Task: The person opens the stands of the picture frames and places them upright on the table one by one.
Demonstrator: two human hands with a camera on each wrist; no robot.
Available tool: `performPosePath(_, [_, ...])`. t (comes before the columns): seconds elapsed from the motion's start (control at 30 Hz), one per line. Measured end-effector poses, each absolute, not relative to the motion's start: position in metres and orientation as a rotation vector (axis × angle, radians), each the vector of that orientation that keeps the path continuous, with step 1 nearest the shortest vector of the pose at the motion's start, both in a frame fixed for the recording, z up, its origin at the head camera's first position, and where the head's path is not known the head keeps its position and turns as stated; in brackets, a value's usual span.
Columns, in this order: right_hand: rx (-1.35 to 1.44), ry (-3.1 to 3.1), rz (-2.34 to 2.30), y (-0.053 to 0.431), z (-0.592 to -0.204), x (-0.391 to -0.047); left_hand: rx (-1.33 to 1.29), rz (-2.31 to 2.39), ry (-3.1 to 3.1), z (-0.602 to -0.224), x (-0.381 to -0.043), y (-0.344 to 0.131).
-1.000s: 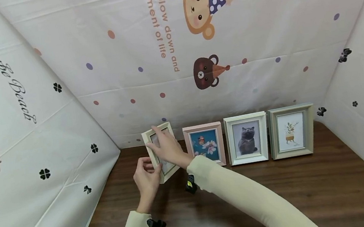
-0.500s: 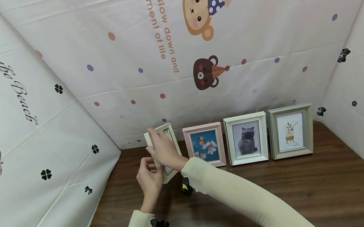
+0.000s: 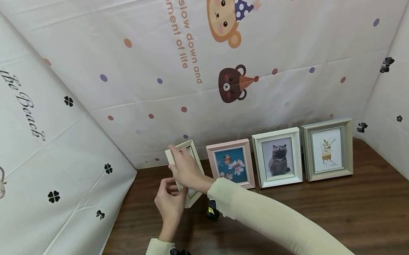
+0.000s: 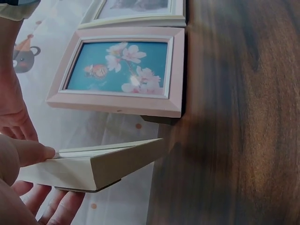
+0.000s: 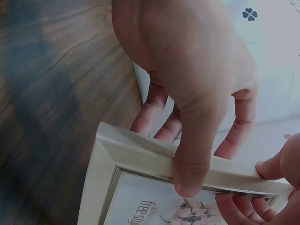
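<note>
At the left end of a row, a cream picture frame [image 3: 192, 200] stands tilted on the table and turned partly to the right. My left hand [image 3: 170, 203] holds its lower left side, the thumb on the front and the fingers behind, as the right wrist view shows. Across the front reaches my right hand [image 3: 188, 170], gripping the upper left side and covering much of the picture. In the right wrist view pink flowers and lettering show on the picture [image 5: 140, 206]. Beside it stands a pink picture frame [image 3: 249, 162] with blossoms on blue.
A white frame [image 3: 257, 161] with a cat picture and a grey-green frame [image 3: 308, 152] with a plant picture stand further right. Behind the row rises a printed cloth wall [image 3: 283, 104]; another cloth wall [image 3: 78, 170] borders the left. Dark wooden table [image 3: 355, 211] lies in front.
The cream frame has shifted slightly right and turned further to the right, both hands moving with it. The other frames have stayed in place.
</note>
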State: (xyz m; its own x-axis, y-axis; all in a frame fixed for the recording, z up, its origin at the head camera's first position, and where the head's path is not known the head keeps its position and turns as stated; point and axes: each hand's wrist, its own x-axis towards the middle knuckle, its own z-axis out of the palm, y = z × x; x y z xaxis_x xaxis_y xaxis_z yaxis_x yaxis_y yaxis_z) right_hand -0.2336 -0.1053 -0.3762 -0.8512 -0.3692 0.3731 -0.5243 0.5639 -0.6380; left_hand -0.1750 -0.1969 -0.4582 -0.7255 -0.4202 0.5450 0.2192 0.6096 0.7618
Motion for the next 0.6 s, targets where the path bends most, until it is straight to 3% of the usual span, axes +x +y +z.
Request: performPosePath(0.6, [0.858,-2.547,1.26,-0.078,-0.372,-0.241,-0.021,-1.383,-2.15,-0.461,-0.172,-0.201])
